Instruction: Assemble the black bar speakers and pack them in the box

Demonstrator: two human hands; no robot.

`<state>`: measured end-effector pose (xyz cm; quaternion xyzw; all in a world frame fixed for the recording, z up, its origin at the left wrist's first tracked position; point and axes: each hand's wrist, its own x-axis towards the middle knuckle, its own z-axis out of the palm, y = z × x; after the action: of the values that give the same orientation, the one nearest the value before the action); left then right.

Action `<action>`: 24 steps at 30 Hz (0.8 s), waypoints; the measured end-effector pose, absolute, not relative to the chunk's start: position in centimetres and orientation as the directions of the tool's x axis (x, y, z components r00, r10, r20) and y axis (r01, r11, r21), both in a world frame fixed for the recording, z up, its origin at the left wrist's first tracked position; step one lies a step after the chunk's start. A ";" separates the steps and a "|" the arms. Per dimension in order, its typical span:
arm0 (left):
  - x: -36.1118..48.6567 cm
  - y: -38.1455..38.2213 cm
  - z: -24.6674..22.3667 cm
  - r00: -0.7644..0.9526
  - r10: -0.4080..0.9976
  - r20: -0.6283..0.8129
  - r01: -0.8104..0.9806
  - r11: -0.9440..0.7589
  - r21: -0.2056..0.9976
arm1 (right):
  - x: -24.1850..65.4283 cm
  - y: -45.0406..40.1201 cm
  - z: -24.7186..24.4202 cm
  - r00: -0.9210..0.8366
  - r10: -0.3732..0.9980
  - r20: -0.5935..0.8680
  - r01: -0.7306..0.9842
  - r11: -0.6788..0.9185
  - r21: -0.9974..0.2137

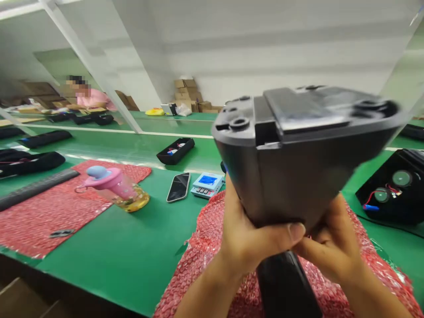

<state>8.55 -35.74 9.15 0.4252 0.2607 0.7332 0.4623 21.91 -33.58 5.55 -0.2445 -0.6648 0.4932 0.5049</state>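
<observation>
Both hands hold up a black plastic casing over the table. Its top end shows round screw bosses, a slot and a flat raised panel; the sides narrow downward. My left hand wraps its left side, with the thumb across the near face. My right hand grips it lower on the right, fingers partly hidden behind it. Below the hands a long black part lies over red bubble wrap; whether it joins the casing I cannot tell.
On the green table are a phone, a light-blue device with a lit screen and a pink-lidded cup. Black housings with wires stand at the right and beyond the phone. A person sits far left.
</observation>
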 end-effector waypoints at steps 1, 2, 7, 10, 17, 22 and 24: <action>8.6 -35.3 9.1 -0.207 0.902 0.378 -0.469 -0.431 0.771 | 21.7 -33.3 5.7 -0.369 0.811 0.453 -0.210 0.402 -0.891; 8.6 -34.9 9.1 -0.200 0.907 0.370 -0.482 -0.420 0.769 | 21.5 -33.1 5.8 -0.370 0.804 0.466 -0.244 0.400 -0.883; 8.7 -33.8 9.4 -0.178 0.931 0.318 -0.506 -0.364 0.782 | 20.9 -32.1 6.3 -0.373 0.831 0.413 -0.369 0.275 -0.888; 8.8 -33.6 9.2 -0.225 0.932 0.285 -0.493 -0.361 0.792 | 21.0 -31.8 6.5 -0.381 0.859 0.342 -0.401 0.179 -0.898; 8.5 -32.7 7.6 -0.023 0.959 0.284 -0.460 -0.262 0.848 | 22.5 -30.6 6.6 -0.389 0.890 0.237 -0.364 0.088 -0.927; 9.4 -32.4 7.1 0.032 0.944 0.328 -0.408 -0.288 0.866 | 23.0 -30.4 6.4 -0.367 0.899 0.240 -0.469 0.044 -0.882; 9.5 -32.4 7.2 0.031 0.936 0.350 -0.415 -0.306 0.857 | 23.0 -30.9 6.2 -0.359 0.902 0.238 -0.476 0.042 -0.879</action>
<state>9.49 -32.42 7.22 0.4895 0.2664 0.6431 0.5253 23.01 -30.87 6.20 -0.2148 -0.4968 0.6579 0.5236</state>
